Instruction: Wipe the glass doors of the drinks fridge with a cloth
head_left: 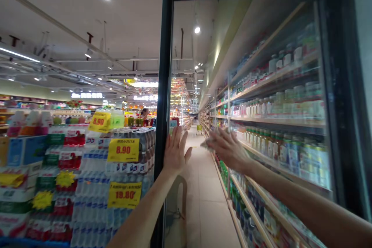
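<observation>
A glass door (pixel 200 66) with a black frame (pixel 165 73) stands in front of me. My left hand (pixel 175 151) lies with its fingers spread on the glass beside the frame's left upright, holding nothing. Further right, my right hand (pixel 228 149) is pressed to the pane, smeared by motion. Under its fingertips shows a small greyish cloth (pixel 205 144), blurred and mostly covered by the hand. Through or in the glass, shelves of bottles (pixel 279 143) appear on the right.
Left of the door stand stacked packs of bottled drinks (pixel 93 190) with yellow price signs (pixel 123 150). A tiled aisle floor (pixel 200 186) and a small yellow-green cart (pixel 199 128) show in the pane. A person (pixel 144 114) is far off behind the stacks.
</observation>
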`<action>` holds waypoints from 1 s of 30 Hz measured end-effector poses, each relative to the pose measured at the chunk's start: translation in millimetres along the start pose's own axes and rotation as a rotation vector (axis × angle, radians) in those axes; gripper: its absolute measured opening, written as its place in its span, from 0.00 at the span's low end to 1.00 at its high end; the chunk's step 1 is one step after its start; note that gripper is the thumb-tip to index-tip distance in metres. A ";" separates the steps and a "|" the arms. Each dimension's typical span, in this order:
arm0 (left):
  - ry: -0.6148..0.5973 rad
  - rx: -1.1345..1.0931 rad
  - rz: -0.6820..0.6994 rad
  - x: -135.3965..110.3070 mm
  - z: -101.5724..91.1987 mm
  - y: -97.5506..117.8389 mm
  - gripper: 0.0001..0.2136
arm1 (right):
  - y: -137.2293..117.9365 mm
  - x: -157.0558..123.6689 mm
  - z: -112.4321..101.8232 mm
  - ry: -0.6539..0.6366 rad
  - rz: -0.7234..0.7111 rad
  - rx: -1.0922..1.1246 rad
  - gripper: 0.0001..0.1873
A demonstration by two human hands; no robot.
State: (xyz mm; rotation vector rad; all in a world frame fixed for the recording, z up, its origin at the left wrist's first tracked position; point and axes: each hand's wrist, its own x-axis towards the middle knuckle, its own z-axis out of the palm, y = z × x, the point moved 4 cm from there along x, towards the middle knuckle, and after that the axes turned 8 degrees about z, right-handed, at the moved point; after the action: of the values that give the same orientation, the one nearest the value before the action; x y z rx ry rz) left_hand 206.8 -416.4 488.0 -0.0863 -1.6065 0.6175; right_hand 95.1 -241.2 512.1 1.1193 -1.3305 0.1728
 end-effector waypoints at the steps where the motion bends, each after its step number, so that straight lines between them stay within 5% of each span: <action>1: 0.002 -0.002 -0.001 -0.2 0.1 -0.2 0.26 | -8.9 -9.3 2.3 -0.018 -0.104 0.013 0.24; 4: 0.000 -0.007 -0.012 -0.8 1.0 -0.8 0.26 | 26.8 -8.3 -3.8 -0.013 -0.034 -0.014 0.23; 7: -0.008 0.001 -0.010 -1.1 1.6 -0.8 0.26 | 109.5 22.9 -22.0 0.107 0.432 -0.097 0.22; 9: -0.012 0.007 -0.006 -1.1 1.6 -0.7 0.25 | 141.3 39.6 -30.6 0.217 0.690 -0.112 0.23; 12: -0.011 0.002 -0.006 -1.0 1.2 -1.0 0.25 | 115.0 43.8 -23.9 0.225 0.681 -0.069 0.22; 16: -0.002 -0.025 -0.009 -1.3 0.5 -1.2 0.25 | 9.6 -1.6 3.9 0.012 0.108 0.016 0.24; 19: -0.004 -0.031 -0.014 -1.8 1.1 -1.3 0.26 | -9.6 -37.1 7.9 -0.049 -0.210 0.040 0.27; 21: -0.008 -0.025 -0.020 -2.3 2.2 -1.5 0.26 | 28.3 -33.8 -0.6 -0.034 -0.110 -0.001 0.25; 24: -0.011 -0.019 -0.021 -2.9 4.0 -1.7 0.25 | 115.8 -5.0 -21.7 0.093 0.391 -0.104 0.22; 26: -0.014 -0.024 -0.018 -3.1 5.1 -1.7 0.25 | 145.6 6.4 -29.1 0.186 0.589 -0.121 0.22; 28: -0.020 -0.032 -0.017 -3.2 6.0 -2.0 0.25 | 134.1 0.0 -25.0 0.197 0.606 -0.102 0.23; 30: -0.022 -0.036 -0.015 -3.1 6.2 -2.1 0.25 | 85.7 -29.1 -12.6 0.116 0.474 -0.062 0.23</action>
State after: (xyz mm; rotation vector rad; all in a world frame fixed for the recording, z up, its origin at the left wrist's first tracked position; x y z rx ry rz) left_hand 202.1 -421.6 486.1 -0.0945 -1.6382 0.5796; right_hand 37.2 -175.0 536.6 0.7151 -1.4675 0.5321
